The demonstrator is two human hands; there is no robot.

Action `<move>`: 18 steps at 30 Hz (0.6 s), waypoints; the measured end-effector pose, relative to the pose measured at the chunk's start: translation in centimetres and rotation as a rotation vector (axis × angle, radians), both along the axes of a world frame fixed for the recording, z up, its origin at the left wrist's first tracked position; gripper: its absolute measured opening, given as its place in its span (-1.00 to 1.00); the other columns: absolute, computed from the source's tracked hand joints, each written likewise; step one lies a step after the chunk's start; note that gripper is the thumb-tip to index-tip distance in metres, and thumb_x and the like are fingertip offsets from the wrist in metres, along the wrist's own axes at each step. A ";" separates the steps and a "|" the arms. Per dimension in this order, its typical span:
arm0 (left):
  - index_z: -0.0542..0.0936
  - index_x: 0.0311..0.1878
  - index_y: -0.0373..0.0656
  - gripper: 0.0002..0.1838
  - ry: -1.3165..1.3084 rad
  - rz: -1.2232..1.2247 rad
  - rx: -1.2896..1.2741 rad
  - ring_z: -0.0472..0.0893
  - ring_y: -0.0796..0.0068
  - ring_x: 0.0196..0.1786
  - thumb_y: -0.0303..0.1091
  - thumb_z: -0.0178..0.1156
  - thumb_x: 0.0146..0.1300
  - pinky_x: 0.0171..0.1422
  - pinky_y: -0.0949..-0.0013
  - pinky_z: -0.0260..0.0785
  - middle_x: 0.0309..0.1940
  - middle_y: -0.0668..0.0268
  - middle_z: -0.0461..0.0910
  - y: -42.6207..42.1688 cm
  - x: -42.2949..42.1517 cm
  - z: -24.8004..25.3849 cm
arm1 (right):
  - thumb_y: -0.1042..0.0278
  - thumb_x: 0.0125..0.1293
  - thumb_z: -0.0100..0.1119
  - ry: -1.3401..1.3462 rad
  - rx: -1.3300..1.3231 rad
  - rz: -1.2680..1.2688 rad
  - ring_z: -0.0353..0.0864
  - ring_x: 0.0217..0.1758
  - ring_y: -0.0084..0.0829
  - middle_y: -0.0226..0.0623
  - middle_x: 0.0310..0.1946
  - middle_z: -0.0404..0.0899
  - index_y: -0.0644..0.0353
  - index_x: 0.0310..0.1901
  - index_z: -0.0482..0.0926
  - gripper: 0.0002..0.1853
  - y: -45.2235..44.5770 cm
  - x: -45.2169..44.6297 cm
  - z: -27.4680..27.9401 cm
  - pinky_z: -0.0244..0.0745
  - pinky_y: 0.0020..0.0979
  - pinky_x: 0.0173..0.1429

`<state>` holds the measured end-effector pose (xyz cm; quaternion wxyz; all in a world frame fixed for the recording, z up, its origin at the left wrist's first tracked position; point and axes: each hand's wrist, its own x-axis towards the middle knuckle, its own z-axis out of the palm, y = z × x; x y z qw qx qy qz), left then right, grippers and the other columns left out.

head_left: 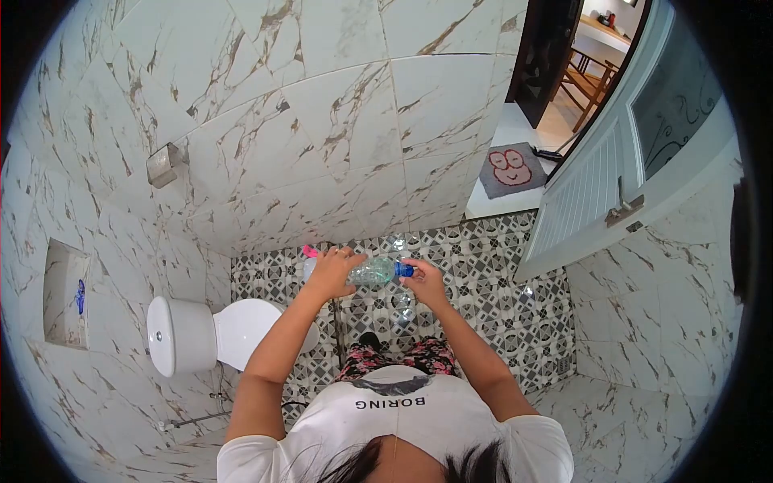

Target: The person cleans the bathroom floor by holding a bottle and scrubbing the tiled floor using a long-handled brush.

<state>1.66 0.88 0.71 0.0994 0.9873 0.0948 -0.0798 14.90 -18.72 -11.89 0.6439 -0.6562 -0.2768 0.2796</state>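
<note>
A clear plastic bottle (372,272) lies roughly sideways in front of me, above the patterned floor. My left hand (335,272) is closed around its body, at the left end. At the other end, the fingers of my right hand (424,280) grip the blue cap (404,270). Whether the cap is loose or tight on the neck cannot be made out. Just beyond my left hand shows a small pink object (310,251), partly hidden, its kind unclear.
To the left stands a white toilet (245,322), below a metal paper holder (165,166) on the marbled wall. A wall niche (64,322) holds a blue item (80,297). At the right, a white door (596,177) stands open by a grey mat (513,179).
</note>
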 end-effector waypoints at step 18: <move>0.42 0.19 0.10 -0.20 -0.042 0.053 -0.087 0.42 0.10 0.13 -0.27 0.40 -0.31 0.21 -0.03 0.22 0.05 0.17 0.44 -0.1 -0.3 -1.7 | 0.64 0.00 0.29 0.068 0.065 0.000 0.49 -0.38 -0.70 -0.37 -0.30 0.57 0.30 0.02 0.51 -0.54 0.3 0.5 -0.7 0.43 -0.64 -0.26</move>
